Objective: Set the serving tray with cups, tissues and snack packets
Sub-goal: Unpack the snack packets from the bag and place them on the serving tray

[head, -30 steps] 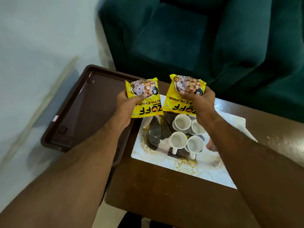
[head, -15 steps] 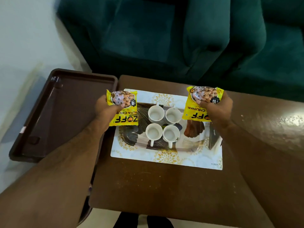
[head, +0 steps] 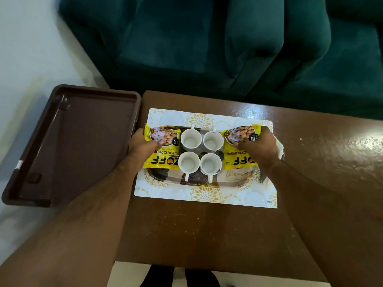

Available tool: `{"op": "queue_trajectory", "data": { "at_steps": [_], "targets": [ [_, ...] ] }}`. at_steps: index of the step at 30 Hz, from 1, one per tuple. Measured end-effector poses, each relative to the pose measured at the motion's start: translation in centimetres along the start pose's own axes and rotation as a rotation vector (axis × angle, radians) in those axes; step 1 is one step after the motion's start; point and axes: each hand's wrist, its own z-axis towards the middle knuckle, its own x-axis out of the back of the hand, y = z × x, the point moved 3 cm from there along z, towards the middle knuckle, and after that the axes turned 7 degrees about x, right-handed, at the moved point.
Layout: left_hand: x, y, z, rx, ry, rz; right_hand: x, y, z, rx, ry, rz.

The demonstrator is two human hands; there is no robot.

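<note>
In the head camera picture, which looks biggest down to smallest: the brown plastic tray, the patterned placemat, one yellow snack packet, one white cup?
1. Brown plastic tray, though its nearness may flatter it
2. Patterned placemat, close behind
3. Yellow snack packet
4. White cup

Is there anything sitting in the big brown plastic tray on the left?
No, the big brown plastic tray beside the wooden table holds nothing.

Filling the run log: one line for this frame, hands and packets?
left hand: grips left snack packet | right hand: grips right snack packet | both packets over serving tray, flanking four cups
</note>
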Motion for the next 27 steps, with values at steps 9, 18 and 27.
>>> {"op": "queue_trajectory", "data": {
  "at_steps": [9,18,27],
  "targets": [
    [-0.8,-0.7,-1.2,-0.134,0.093,-0.013,-1.9,2.9,-1.1,-0.040,-0.045,0.311],
    [-1.7,-1.2,-2.0,-0.225,0.296,0.123,-2.8,2.8,-2.4,0.172,0.113,0.003],
    [-2.4,-1.4,-1.8,-0.270,0.284,0.310,-3.9,2.3,-3.2,0.209,0.112,-0.315]
  ]
}}
